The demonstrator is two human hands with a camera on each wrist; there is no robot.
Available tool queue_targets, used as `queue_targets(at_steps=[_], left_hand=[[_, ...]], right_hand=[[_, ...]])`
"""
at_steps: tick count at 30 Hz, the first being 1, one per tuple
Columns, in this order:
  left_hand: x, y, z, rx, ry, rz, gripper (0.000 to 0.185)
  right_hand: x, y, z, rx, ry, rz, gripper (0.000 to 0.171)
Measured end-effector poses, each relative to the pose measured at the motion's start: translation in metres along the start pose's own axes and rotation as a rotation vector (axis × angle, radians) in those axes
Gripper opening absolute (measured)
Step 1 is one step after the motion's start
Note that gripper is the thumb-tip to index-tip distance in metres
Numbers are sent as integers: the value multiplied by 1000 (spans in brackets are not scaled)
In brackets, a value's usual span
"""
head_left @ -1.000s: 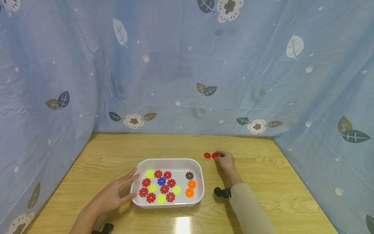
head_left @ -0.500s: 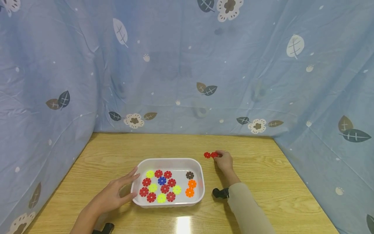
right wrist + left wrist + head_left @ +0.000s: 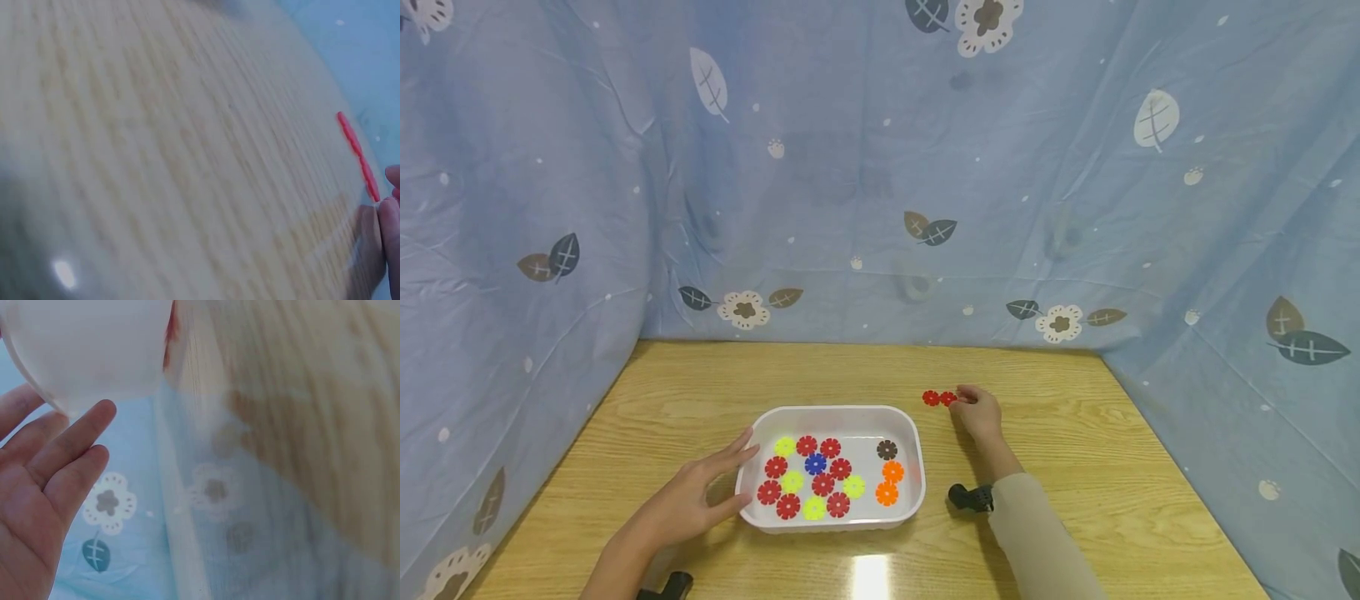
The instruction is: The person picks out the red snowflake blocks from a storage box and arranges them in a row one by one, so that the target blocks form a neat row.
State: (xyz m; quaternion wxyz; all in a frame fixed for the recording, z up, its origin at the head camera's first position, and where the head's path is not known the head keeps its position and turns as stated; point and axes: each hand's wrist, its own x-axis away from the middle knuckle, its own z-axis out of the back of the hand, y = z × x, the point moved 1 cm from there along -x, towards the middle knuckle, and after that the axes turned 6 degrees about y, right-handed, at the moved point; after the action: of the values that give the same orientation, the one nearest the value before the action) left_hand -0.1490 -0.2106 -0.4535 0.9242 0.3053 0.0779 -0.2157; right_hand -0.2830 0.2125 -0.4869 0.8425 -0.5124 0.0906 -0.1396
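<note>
In the head view my left hand [image 3: 688, 496] rests at the left end of a white plastic tray [image 3: 830, 527], fingers spread along its rim. The left wrist view shows those fingers [image 3: 78, 434] nearly straight against the tray wall [image 3: 103, 369]. Farther back, my right hand [image 3: 981, 414] pinches at the right edge of a red snowflake disc [image 3: 948, 399]. A second red snowflake disc [image 3: 931, 398] lies flat just left of it. In the right wrist view the two red discs [image 3: 357, 153] appear edge-on in a line, beside my fingertips [image 3: 390, 215].
Inside the tray lie several red and yellow snowflake discs, a blue disc [image 3: 816, 464], a brown disc [image 3: 887, 450] and two orange discs [image 3: 887, 494]. Beneath is a wooden table [image 3: 760, 375]. A blue patterned curtain [image 3: 850, 167] encloses its back and sides.
The disc by my right hand has slid left, closing the gap to the other red disc. My right hand then shifted slightly right. The left hand and tray stayed put.
</note>
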Motion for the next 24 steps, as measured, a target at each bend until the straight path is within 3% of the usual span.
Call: queue_targets(at_steps=[11, 24], left_hand=[[0, 0, 1, -12, -13, 10, 56], [-1, -3, -1, 1, -10, 10, 55]], right_hand=[[15, -8, 7, -143, -68, 1, 42], [64, -62, 0, -298, -200, 242, 39]])
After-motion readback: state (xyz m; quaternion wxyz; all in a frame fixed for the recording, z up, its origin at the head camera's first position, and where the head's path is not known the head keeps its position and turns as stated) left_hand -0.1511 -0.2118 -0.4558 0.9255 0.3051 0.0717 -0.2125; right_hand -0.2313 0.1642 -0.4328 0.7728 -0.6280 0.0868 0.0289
